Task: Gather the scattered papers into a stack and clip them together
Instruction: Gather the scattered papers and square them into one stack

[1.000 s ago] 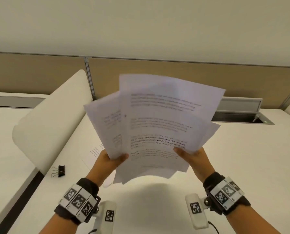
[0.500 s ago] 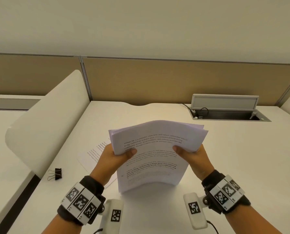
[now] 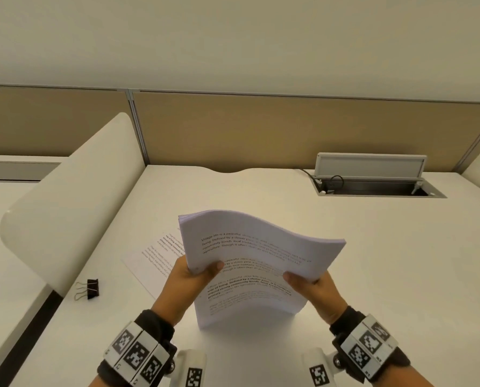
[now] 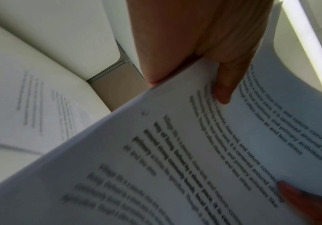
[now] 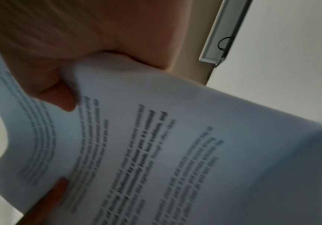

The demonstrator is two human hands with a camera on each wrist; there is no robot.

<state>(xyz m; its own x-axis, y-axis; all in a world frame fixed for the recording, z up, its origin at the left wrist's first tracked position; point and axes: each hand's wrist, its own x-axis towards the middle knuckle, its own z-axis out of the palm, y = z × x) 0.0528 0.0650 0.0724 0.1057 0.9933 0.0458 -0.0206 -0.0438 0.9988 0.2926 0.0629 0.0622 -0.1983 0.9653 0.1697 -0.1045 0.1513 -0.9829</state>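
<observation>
While gripped by both hands [image 3: 257,283], paper stack [image 3: 261,258] upright, bottom edge on desk [image 3: 400,261].

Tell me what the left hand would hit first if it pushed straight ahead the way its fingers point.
The left hand already grips the paper stack. Beyond it, its line runs up and right over bare desk; the way looks free, though depth is unclear.

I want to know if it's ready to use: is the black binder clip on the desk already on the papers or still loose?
Loose. The binder clip lies alone on the desk, apart from the stack.
</observation>
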